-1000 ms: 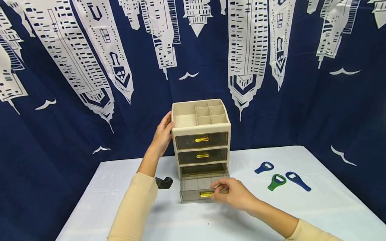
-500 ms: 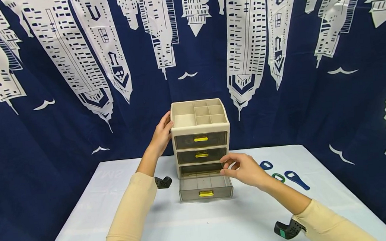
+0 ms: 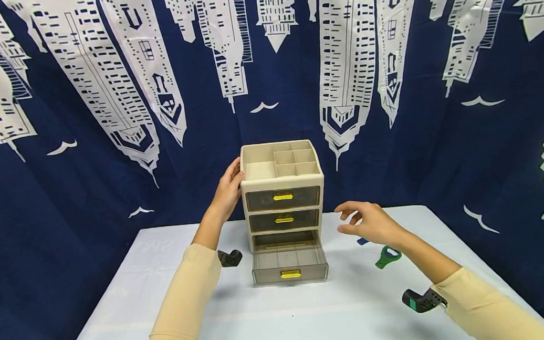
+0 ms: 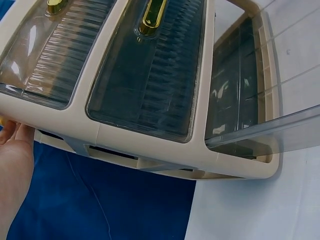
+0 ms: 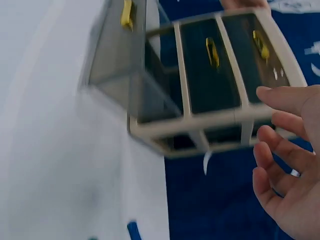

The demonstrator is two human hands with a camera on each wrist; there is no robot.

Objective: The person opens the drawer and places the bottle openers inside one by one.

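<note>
A cream drawer organizer [image 3: 282, 184] with gold handles stands at the back of the table. Its bottom drawer [image 3: 291, 275] is pulled out, and the head view shows nothing in it; the two upper drawers are closed. My left hand [image 3: 228, 189] rests against the organizer's upper left side. To the right of the organizer, in the air over the table, my right hand [image 3: 367, 221] has loosely bent fingers and holds nothing. Below it lies a green bottle opener [image 3: 388, 256]. A bit of a blue opener [image 3: 363, 241] shows beneath the fingers.
The organizer's top tray [image 3: 260, 170] has several compartments. A white table [image 3: 245, 324] spreads out in front, with a dark blue curtain [image 3: 204, 143] printed with white buildings behind it. Each wrist wears a black camera mount [image 3: 423, 300].
My right hand has left the handle of the pulled-out bottom drawer and moved up and right, towards the bottle openers. The right forearm now hides the long blue opener. My left hand stays put.
</note>
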